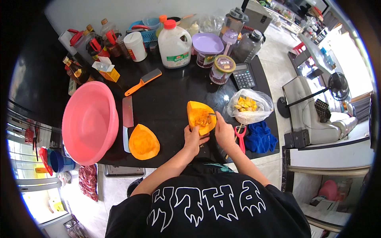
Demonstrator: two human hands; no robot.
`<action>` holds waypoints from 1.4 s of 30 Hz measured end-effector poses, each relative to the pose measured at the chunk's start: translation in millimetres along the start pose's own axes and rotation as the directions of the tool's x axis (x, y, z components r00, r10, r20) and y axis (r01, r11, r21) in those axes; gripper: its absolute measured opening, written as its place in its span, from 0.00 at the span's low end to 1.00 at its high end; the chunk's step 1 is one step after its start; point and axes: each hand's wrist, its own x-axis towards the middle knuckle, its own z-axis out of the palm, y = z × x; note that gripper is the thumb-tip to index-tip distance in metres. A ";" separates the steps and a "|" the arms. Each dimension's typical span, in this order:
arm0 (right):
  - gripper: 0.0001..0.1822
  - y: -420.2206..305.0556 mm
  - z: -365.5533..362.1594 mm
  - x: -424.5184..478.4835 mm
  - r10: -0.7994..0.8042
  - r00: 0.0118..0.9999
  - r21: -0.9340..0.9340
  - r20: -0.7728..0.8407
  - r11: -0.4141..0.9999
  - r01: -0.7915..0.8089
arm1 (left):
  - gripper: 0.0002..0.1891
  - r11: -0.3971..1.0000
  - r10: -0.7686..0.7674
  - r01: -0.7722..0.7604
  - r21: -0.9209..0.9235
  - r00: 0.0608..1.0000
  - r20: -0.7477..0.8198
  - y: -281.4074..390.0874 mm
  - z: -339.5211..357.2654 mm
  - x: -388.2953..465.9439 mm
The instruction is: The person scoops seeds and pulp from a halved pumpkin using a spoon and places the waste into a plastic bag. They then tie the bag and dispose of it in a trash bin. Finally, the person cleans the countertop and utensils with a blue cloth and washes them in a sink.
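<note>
My left hand [195,139] holds a cut piece of pumpkin [202,107] from its near left side, above the black table. Stringy pulp fills the hollow of that piece. In my right hand [224,131] is a metal utensil [212,114], mostly hidden by the fingers, its visible end against the pulp; it looks like a spoon. A second pumpkin piece [144,143], its hollow free of pulp, lies to the left beside a knife [128,111]. Right of my right hand are a red peeler [240,137] and a plastic bag [262,110] with pumpkin peelings [246,104].
A pink basin [86,122] stands at the left. An orange-handled grater or file [143,81] lies farther back. Bottles, a white jug [175,47], tins and a calculator [244,78] line the far side. A blue cloth [260,137] lies near the right edge.
</note>
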 end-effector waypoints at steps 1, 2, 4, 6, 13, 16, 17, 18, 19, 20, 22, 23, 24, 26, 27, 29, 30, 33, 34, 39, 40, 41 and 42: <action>0.21 3.9 -3.1 1.8 0.055 0.998 0.006 -0.004 0.998 -0.055 | 0.25 1.000 -0.024 0.024 0.002 0.999 0.036 1.8 -3.1 -2.5; 0.20 7.5 -3.4 3.5 0.055 0.998 0.044 -0.018 0.998 -0.054 | 0.28 0.998 -0.047 0.045 0.047 0.998 0.043 2.5 -6.5 -7.5; 0.19 11.1 -3.5 4.7 0.068 0.997 0.098 -0.025 0.993 -0.065 | 0.30 0.966 -0.044 0.044 0.253 0.999 -0.005 12.6 -16.9 -13.1; 0.19 5.8 -4.2 10.0 0.076 0.997 0.138 -0.011 0.988 -0.073 | 0.35 0.884 0.112 -0.084 0.461 0.993 -0.035 17.5 -36.7 -8.5; 0.24 -12.5 13.5 22.9 0.113 0.987 -0.119 0.112 0.988 -0.099 | 0.30 0.428 0.568 -0.548 0.719 0.782 0.258 49.0 -32.5 38.5; 0.23 -20.9 18.5 23.3 0.090 0.984 -0.164 0.155 0.984 -0.064 | 0.21 0.565 0.458 -0.464 0.682 0.864 0.209 45.1 -36.6 50.7; 0.23 -20.9 17.2 22.8 0.060 0.985 -0.206 0.161 0.978 -0.026 | 0.21 0.576 0.452 -0.474 0.666 0.863 0.223 42.5 -36.6 52.6; 0.23 -22.6 15.7 22.3 0.028 0.985 -0.246 0.171 0.969 0.015 | 0.20 0.587 0.449 -0.482 0.651 0.863 0.234 41.3 -38.1 54.1; 0.23 -23.4 15.2 22.0 -0.005 0.983 -0.285 0.183 0.957 0.058 | 0.20 0.598 0.446 -0.489 0.635 0.861 0.243 39.8 -39.7 55.2; 0.25 -17.2 16.8 18.1 -0.090 0.977 -0.324 0.193 0.934 0.150 | 0.20 0.561 0.488 -0.510 0.652 0.840 0.237 36.3 -40.9 54.9; 0.26 -14.9 4.2 8.9 -0.039 0.955 -0.347 0.294 0.927 0.145 | 0.19 0.484 0.575 -0.548 0.682 0.786 0.224 34.0 -39.8 50.9; 0.27 -13.7 -0.8 5.3 -0.016 0.939 -0.358 0.344 0.922 0.147 | 0.19 0.495 0.574 -0.559 0.665 0.785 0.233 32.9 -42.4 55.1; 0.27 -9.3 -0.7 1.3 -0.025 0.945 -0.348 0.326 0.926 0.145 | 0.20 0.507 0.569 -0.568 0.648 0.786 0.244 31.9 -44.1 57.4; 0.26 -8.0 3.1 3.3 -0.042 0.968 -0.304 0.247 0.945 0.118 | 0.20 0.620 0.470 -0.492 0.611 0.857 0.213 30.5 -50.6 60.4; 0.26 -5.8 3.4 4.6 -0.037 0.979 -0.282 0.199 0.955 0.093 | 0.20 0.706 0.359 -0.397 0.587 0.914 0.188 39.1 -45.6 53.8; 0.25 -8.3 0.8 10.6 -0.028 0.987 -0.259 0.161 0.963 0.070 | 0.19 0.778 0.227 -0.281 0.563 0.960 0.165 55.0 -35.5 39.8; 0.25 -10.8 0.0 13.2 -0.028 0.989 -0.245 0.145 0.967 0.063 | 0.19 0.779 0.212 -0.266 0.567 0.964 0.161 61.2 -32.6 32.6; 0.28 -17.6 -2.7 18.7 -0.058 0.981 -0.343 0.187 0.932 0.121 | 0.19 0.828 0.137 -0.197 0.525 0.979 0.152 71.2 -30.4 28.1; 0.28 -20.7 -5.7 21.1 -0.048 0.981 -0.363 0.188 0.925 0.115 | 0.20 0.850 0.108 -0.169 0.500 0.983 0.149 72.9 -31.2 28.0; 0.27 -36.9 -8.7 31.4 -0.073 0.979 -0.429 0.188 0.891 0.149 | 0.19 0.824 0.161 -0.221 0.521 0.974 0.158 66.3 -30.6 30.3; 0.26 -33.6 0.0 32.6 -0.082 0.976 -0.423 0.200 0.891 0.162 | 0.19 0.814 0.182 -0.244 0.527 0.969 0.168 65.4 -30.2 31.6; 0.26 -28.1 7.1 32.7 -0.078 0.979 -0.413 0.189 0.898 0.152 | 0.19 0.768 0.240 -0.302 0.566 0.953 0.184 62.7 -29.1 32.9; 0.26 -24.2 16.0 32.6 -0.080 0.980 -0.400 0.183 0.905 0.148 | 0.19 0.715 0.299 -0.355 0.602 0.934 0.195 58.6 -30.5 35.2</action>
